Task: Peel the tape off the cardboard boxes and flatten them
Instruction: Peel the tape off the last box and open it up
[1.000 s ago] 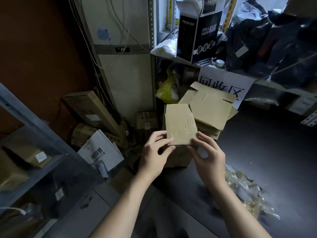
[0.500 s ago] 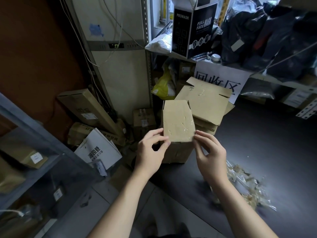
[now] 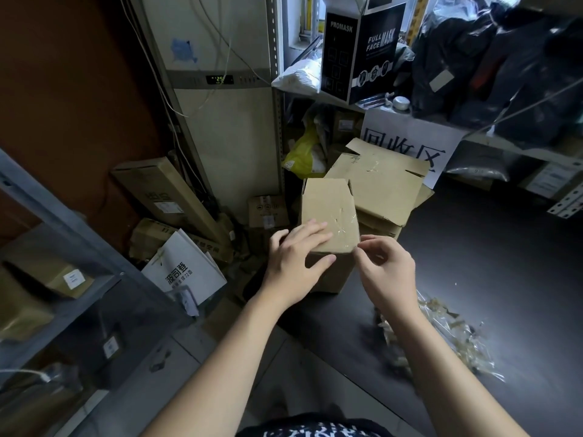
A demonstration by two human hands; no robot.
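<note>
Head camera view, looking down at a small cardboard box (image 3: 328, 212) that stands at the edge of a dark table (image 3: 504, 279), just in front of a stack of flattened cardboard (image 3: 381, 184). Left hand (image 3: 293, 263) lies with straight fingers on the box top and thumb against its near side, apparently bracing it so it cannot slide. Right hand (image 3: 388, 269) has thumb and forefinger pinched together at the near right corner, seemingly on the end of the clear tape (image 3: 342, 223) crossing the top, ready to pull. Crumpled peeled tape (image 3: 441, 335) sits in a heap on the table beside the right forearm, likely kept clear of the cardboard.
</note>
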